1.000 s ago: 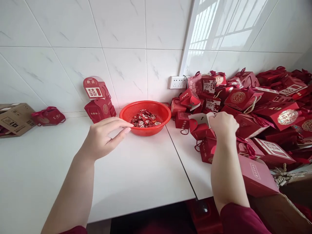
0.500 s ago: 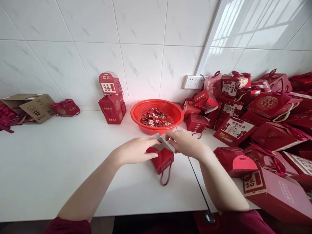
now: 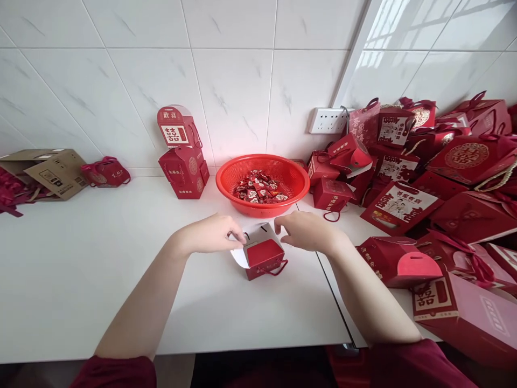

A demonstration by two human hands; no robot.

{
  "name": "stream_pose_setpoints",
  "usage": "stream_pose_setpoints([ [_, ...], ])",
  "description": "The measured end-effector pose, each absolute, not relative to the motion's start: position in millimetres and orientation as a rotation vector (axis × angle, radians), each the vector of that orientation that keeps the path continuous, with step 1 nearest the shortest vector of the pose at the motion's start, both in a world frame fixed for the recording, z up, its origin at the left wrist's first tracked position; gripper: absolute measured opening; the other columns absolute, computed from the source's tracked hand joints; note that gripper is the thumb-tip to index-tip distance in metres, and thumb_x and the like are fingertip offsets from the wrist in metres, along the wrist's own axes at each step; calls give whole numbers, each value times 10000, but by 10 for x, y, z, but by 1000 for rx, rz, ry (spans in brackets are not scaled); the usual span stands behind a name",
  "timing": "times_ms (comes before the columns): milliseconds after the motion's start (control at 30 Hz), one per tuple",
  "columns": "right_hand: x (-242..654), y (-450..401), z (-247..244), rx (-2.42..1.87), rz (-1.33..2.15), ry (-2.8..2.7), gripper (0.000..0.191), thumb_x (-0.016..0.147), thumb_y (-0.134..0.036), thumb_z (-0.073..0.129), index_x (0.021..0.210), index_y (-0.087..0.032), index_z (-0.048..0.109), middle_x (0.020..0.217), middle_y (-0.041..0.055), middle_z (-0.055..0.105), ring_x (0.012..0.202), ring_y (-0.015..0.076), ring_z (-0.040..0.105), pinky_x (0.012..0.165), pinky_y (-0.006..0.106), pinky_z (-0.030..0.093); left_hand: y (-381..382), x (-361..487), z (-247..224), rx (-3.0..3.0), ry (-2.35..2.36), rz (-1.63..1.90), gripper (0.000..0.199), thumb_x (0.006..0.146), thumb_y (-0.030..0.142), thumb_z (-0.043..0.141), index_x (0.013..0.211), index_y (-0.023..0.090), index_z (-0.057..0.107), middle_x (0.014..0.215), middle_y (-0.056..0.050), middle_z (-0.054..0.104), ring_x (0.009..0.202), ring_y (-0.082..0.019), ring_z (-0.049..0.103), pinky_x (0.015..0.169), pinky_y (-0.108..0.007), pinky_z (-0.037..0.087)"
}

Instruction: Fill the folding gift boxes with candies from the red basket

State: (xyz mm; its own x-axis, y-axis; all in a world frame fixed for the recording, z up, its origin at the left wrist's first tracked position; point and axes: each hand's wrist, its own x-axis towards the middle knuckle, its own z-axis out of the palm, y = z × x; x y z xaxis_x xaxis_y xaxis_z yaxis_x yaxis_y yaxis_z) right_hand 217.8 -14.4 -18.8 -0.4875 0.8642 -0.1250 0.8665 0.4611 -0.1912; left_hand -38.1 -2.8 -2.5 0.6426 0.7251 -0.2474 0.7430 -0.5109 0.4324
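A small red gift box (image 3: 264, 260) with a cord handle sits on the table, its top unfolded and the white inside of its flaps showing. My left hand (image 3: 214, 234) is at the box's left side, fingers bent and apart, close by the outspread rounded white flap; whether it touches the flap I cannot tell. Over the right edge hovers my right hand (image 3: 307, 230), thumb and forefinger apart with nothing between them. Just behind the box stands a red plastic colander (image 3: 262, 210) with a heap of red-wrapped sweets (image 3: 260, 188) in it.
Many red gift boxes (image 3: 404, 210) are piled on the right. Stacked red boxes (image 3: 183, 172) stand by the tiled wall. Farther left are a small red box (image 3: 105, 172) and a brown carton (image 3: 56, 175). A power socket (image 3: 329, 120) is on the wall.
The box's rounded flap has swung outward to the left, and its top now lies opened out. My left hand has moved left, off the middle of the box. The view has shifted slightly.
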Motion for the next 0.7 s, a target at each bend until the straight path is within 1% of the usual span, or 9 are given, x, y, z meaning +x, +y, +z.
stream_pose_setpoints([
  [100, 2182, -108, -206, 1436, -459, 2752, 286, 825, -124, 569, 1056, -245, 686, 867, 15, 705, 779, 182, 640, 582, 256, 361, 42, -421, -70, 2277, 1145, -146, 466, 807, 306, 616, 1268, 351, 670, 1142, 0, 718, 864, -183, 661, 676, -236, 462],
  [167, 2144, -98, -227, 1315, -548, 2815, 310, 839, -157, 564, 1109, -251, 684, 903, 15, 709, 793, 179, 641, 614, 257, 390, 72, -421, -90, 2260, 1112, -211, 518, 804, 300, 616, 1316, 377, 630, 1148, 8, 708, 830, -171, 654, 643, -226, 445],
  [233, 2082, -93, -253, 1223, -622, 2893, 329, 836, -238, 617, 1159, -247, 675, 1045, 32, 704, 887, 195, 647, 681, 263, 429, 95, -407, -102, 2241, 1052, -267, 462, 803, 303, 622, 1259, 361, 672, 1151, 4, 700, 850, -172, 654, 650, -221, 443],
  [300, 2031, -90, -265, 1185, -681, 2928, 374, 815, -305, 671, 1184, -246, 669, 1115, 40, 693, 934, 210, 645, 715, 269, 445, 114, -389, -111, 2219, 1020, -300, 362, 800, 311, 635, 1150, 318, 729, 1139, -8, 700, 897, -185, 653, 681, -225, 448],
  [367, 2022, -91, -246, 1196, -786, 2905, 353, 811, -287, 680, 1161, -240, 682, 1052, 30, 706, 869, 190, 647, 684, 258, 443, 128, -371, -122, 2213, 1022, -309, 286, 790, 325, 652, 1054, 278, 752, 1083, -14, 710, 910, -193, 647, 698, -231, 446],
  [433, 2061, -101, -193, 1177, -932, 2928, 252, 829, -240, 661, 1075, -216, 712, 970, 21, 711, 799, 158, 635, 663, 241, 438, 138, -353, -133, 2204, 1017, -312, 246, 784, 335, 659, 999, 264, 755, 1010, -5, 719, 881, -187, 641, 687, -232, 437],
  [500, 2119, -124, -127, 1071, -1115, 2978, 151, 877, -257, 629, 967, -189, 729, 903, 18, 710, 758, 134, 624, 665, 231, 444, 145, -337, -145, 2178, 991, -306, 217, 788, 334, 654, 966, 267, 760, 948, 7, 724, 842, -177, 636, 659, -229, 426],
  [600, 2158, -177, -77, 919, -1341, 2817, 263, 960, -324, 518, 883, -176, 721, 784, 4, 695, 632, 113, 601, 597, 227, 440, 159, -322, -169, 2153, 998, -285, 177, 772, 326, 671, 900, 261, 775, 867, 8, 727, 792, -172, 629, 613, -230, 403],
  [700, 2081, -229, -127, 1012, -1150, 2736, 156, 901, -246, 572, 934, -197, 716, 801, -2, 687, 628, 118, 594, 549, 225, 396, 169, -321, -186, 2149, 1024, -271, 163, 747, 312, 693, 871, 253, 781, 848, 7, 733, 786, -173, 633, 603, -229, 399],
])
